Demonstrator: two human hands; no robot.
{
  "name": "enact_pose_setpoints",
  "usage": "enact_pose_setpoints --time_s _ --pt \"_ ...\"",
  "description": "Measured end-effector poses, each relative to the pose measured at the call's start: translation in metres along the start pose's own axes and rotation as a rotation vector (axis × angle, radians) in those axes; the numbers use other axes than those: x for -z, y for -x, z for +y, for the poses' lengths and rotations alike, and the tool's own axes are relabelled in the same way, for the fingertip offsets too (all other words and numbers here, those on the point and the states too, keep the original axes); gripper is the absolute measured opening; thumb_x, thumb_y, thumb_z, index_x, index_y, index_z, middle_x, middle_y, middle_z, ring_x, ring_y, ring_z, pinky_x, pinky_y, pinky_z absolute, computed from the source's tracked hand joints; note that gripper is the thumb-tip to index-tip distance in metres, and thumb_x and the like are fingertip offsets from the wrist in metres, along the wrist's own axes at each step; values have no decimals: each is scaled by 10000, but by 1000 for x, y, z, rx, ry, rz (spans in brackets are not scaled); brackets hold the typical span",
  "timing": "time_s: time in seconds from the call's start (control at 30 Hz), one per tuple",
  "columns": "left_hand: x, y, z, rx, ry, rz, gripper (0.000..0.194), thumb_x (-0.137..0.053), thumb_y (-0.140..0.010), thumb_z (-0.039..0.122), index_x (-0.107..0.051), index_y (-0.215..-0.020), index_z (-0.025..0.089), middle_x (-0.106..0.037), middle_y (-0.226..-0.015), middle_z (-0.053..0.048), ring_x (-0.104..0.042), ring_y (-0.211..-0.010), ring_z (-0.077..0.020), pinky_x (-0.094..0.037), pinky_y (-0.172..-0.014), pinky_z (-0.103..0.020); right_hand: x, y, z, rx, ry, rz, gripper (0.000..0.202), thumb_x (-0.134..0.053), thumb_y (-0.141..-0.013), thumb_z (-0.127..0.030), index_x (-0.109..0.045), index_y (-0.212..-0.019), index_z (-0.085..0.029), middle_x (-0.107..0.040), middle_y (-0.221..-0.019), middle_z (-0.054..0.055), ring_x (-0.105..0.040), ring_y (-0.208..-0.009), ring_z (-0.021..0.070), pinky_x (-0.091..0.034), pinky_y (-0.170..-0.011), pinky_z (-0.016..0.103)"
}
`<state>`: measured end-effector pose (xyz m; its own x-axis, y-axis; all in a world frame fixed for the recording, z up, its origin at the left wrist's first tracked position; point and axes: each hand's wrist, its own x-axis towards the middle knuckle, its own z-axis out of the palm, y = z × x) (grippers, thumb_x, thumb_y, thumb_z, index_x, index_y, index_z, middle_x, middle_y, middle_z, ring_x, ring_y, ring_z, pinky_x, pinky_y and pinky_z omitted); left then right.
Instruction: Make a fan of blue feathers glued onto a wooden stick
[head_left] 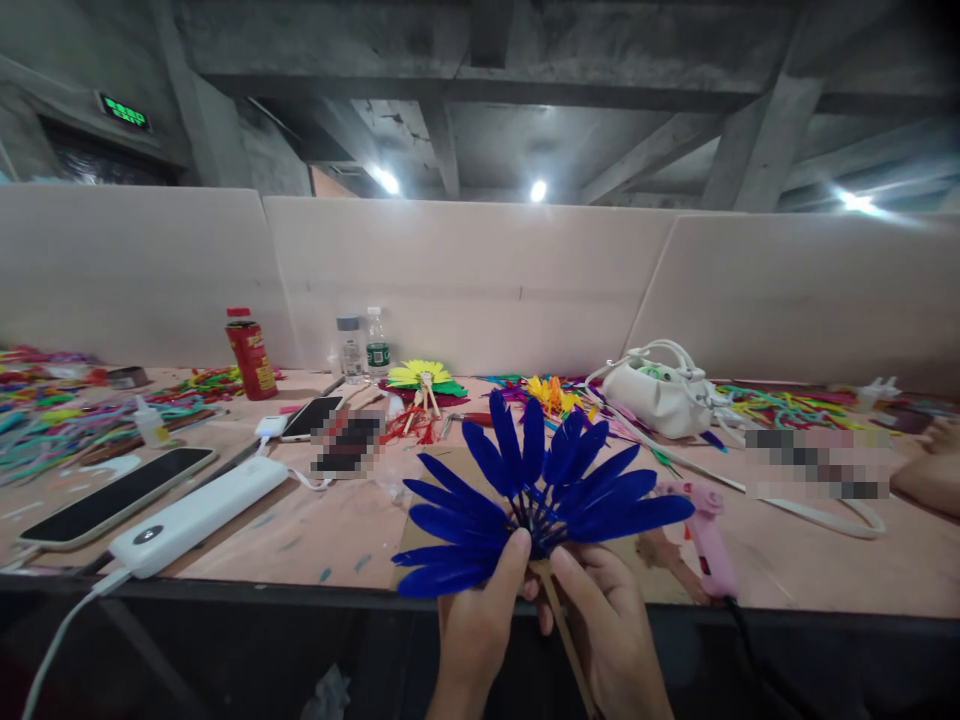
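A fan of deep blue feathers (517,450) spreads out in front of me, mounted on a thin tan stick (568,635). My left hand (484,615) is closed on the base of the fan, its thumb pressed where the quills meet. On the other side my right hand (600,610) grips the fan near the top of the stick, thumb toward the front. Some fingers of both hands are hidden behind the feathers and stick. Beyond the fan, a brown board (465,470) lies on the table, partly covered from view.
A pink glue gun (709,540) lies right of the fan. Leftward are a white power strip (199,515), phones (120,495) and a red bottle (251,355). A yellow feather fan (420,375), white handbag (656,395) and colourful strips stand farther back. Another person's arm (926,480) rests at right.
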<state>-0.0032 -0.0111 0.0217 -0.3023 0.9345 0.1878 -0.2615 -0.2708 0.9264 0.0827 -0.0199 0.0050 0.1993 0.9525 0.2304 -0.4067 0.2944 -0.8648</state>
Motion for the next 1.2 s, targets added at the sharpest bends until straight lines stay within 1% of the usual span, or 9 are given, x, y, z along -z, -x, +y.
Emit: enact_pose_setpoints --time_s 0.2,0.33,0.47,0.63,0.8,0.93,1.07,1.13,1.2 --pt "-6 2 2 29 26 16 322 -823 -691 460 -672 -543 217 -569 -417 32 -522 -324 -159 -484 -313 -277 -3 1 -1 6 63 57 415 -856 -747 -548 -741 -709 -151 -681 -575 27 -580 -458 113 -470 -429 192" --pt "-9 2 1 20 38 50 315 -833 -670 430 -659 -533 206 -547 -405 43 -523 -314 -149 -486 -312 -265 -4 1 1 51 95 77 408 -834 -766 -549 -737 -730 -155 -662 -565 22 -577 -465 123 -460 -429 205" --pt "-9 0 -2 41 50 74 249 -863 -639 388 -721 -612 185 -558 -408 45 -507 -322 -136 -463 -302 -246 -4 1 3 61 103 70 378 -809 -797 -527 -733 -735 -162 -667 -583 23 -571 -462 126 -459 -447 222" --pt "-7 -3 -8 71 112 50 280 -867 -648 380 -679 -546 199 -538 -392 48 -485 -301 -133 -444 -294 -252 -3 0 5 67 139 79 367 -799 -804 -517 -744 -728 -162 -681 -595 31 -581 -461 139 -469 -454 240" --pt "-4 -6 -13 17 27 78 321 -869 -652 368 -647 -492 201 -573 -405 28 -551 -361 -144 -481 -365 -244 -1 -1 8 79 161 83 368 -791 -816 -515 -725 -718 -166 -678 -594 28 -587 -468 142 -474 -453 240" --pt "-5 -6 -13 62 71 43 346 -860 -665 385 -632 -486 197 -540 -390 37 -497 -316 -128 -443 -316 -245 -1 -1 9 92 177 92 382 -791 -815 -524 -726 -720 -160 -683 -596 36 -596 -476 151 -479 -456 249" --pt "-5 -7 -15 118 138 57 306 -901 -607 357 -661 -557 174 -530 -381 52 -486 -302 -117 -420 -295 -222 -5 -2 8 43 140 102 402 -820 -777 -545 -730 -707 -159 -683 -576 32 -585 -451 145 -479 -441 241" --pt "-3 -9 -18 134 203 34 311 -910 -605 390 -707 -629 157 -567 -403 38 -494 -303 -122 -403 -283 -219 -6 -3 7 -1 107 93 398 -836 -758 -547 -753 -747 -158 -702 -590 33 -598 -458 151 -500 -441 240" --pt "1 -12 -23 139 250 13 345 -900 -623 441 -748 -698 140 -674 -496 -19 -580 -359 -160 -415 -290 -222 -7 -5 8 -26 100 86 396 -837 -762 -543 -784 -820 -155 -747 -664 52 -643 -510 167 -545 -479 250"
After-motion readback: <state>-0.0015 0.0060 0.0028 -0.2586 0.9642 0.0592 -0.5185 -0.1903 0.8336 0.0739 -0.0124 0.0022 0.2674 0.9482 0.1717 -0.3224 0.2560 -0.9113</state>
